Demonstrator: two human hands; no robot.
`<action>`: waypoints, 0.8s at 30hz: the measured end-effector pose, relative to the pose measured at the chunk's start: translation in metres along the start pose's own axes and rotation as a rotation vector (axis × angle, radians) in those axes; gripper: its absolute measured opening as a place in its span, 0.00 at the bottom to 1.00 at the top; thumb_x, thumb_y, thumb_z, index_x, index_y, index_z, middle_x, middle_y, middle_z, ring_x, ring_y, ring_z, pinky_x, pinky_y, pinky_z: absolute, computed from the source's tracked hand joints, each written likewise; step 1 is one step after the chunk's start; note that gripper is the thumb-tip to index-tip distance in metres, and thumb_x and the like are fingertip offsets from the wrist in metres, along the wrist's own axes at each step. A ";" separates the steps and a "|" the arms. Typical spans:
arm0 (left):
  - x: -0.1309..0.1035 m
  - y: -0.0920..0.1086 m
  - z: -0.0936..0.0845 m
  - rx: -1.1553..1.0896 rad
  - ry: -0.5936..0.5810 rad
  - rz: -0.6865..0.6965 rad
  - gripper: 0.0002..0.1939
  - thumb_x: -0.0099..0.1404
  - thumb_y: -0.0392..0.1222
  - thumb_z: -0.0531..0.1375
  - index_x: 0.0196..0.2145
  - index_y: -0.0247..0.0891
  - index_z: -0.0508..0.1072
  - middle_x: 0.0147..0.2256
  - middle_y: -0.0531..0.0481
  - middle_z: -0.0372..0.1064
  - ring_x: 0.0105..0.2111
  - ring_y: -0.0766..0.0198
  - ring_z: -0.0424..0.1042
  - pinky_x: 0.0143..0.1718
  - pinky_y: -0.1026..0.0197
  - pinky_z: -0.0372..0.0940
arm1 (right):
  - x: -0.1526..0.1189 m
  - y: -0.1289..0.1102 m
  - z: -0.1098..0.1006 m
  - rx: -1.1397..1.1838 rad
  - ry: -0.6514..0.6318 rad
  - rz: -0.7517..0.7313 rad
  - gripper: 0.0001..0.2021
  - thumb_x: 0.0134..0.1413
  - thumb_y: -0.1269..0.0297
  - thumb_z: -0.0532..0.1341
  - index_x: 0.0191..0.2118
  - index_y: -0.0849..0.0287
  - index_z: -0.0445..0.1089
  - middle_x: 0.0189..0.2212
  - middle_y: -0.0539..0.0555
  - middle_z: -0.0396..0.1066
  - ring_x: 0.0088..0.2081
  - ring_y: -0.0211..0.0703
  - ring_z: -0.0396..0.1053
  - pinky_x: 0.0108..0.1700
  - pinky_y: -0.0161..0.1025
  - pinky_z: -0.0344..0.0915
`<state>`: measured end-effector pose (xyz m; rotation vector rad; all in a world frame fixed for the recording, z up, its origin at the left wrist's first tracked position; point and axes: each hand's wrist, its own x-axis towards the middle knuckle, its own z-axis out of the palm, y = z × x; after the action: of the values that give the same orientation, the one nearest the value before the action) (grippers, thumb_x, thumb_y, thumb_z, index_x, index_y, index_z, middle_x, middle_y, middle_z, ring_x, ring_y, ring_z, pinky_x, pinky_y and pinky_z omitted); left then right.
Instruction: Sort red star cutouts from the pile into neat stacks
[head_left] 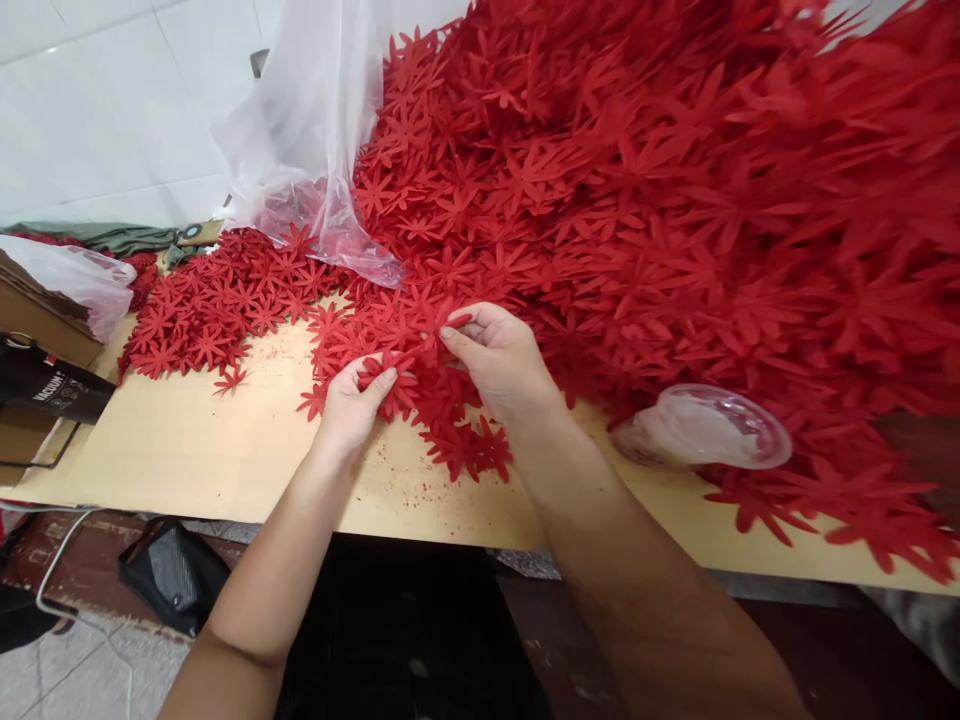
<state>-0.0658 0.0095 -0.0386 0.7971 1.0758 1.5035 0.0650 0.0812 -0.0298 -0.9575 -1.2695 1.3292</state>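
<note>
My left hand (358,397) is closed on red flower-shaped cutouts (394,383), with the thumb pressed on top of them. Close by on the right, my right hand (499,358) pinches another red flower cutout (442,325) between thumb and fingertips. Both hands hover just over the front of a large pile of the same red cutouts (585,220). A few loose ones (469,450) lie on the table below and between my wrists. How many pieces each hand holds cannot be made out.
A clear plastic cup (705,428) lies on its side by my right forearm. A smaller red heap (217,300) sits to the left, with a clear plastic bag (315,130) behind. A black vacuum-marked item (56,385) stands at the left table edge (187,440).
</note>
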 end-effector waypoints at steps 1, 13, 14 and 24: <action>0.001 0.000 0.000 0.018 0.015 -0.002 0.18 0.44 0.49 0.70 0.28 0.36 0.71 0.22 0.54 0.72 0.20 0.72 0.66 0.26 0.66 0.61 | 0.000 0.000 0.000 0.006 0.019 -0.009 0.09 0.40 0.65 0.62 0.28 0.55 0.59 0.23 0.47 0.64 0.25 0.36 0.62 0.29 0.36 0.62; 0.000 0.005 0.004 0.089 0.018 0.006 0.11 0.51 0.45 0.66 0.27 0.37 0.71 0.19 0.56 0.69 0.18 0.72 0.64 0.24 0.67 0.60 | -0.009 -0.005 0.000 -0.017 -0.020 0.006 0.18 0.41 0.49 0.64 0.23 0.57 0.59 0.17 0.44 0.55 0.20 0.32 0.53 0.24 0.33 0.53; 0.000 0.005 0.004 0.076 0.010 0.008 0.09 0.51 0.41 0.66 0.30 0.37 0.72 0.21 0.56 0.70 0.20 0.71 0.66 0.27 0.67 0.61 | -0.009 -0.005 -0.001 -0.016 -0.023 -0.003 0.18 0.40 0.50 0.65 0.24 0.57 0.60 0.17 0.44 0.56 0.21 0.32 0.54 0.24 0.33 0.53; 0.003 0.006 0.012 0.119 0.046 0.045 0.13 0.49 0.45 0.68 0.29 0.37 0.72 0.23 0.57 0.67 0.24 0.72 0.63 0.32 0.66 0.61 | -0.010 0.002 -0.003 -0.090 -0.123 -0.015 0.17 0.38 0.49 0.64 0.23 0.58 0.62 0.18 0.45 0.57 0.22 0.32 0.53 0.25 0.34 0.52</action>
<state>-0.0579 0.0148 -0.0291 0.8780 1.1971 1.5130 0.0697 0.0720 -0.0335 -0.9380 -1.4385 1.3455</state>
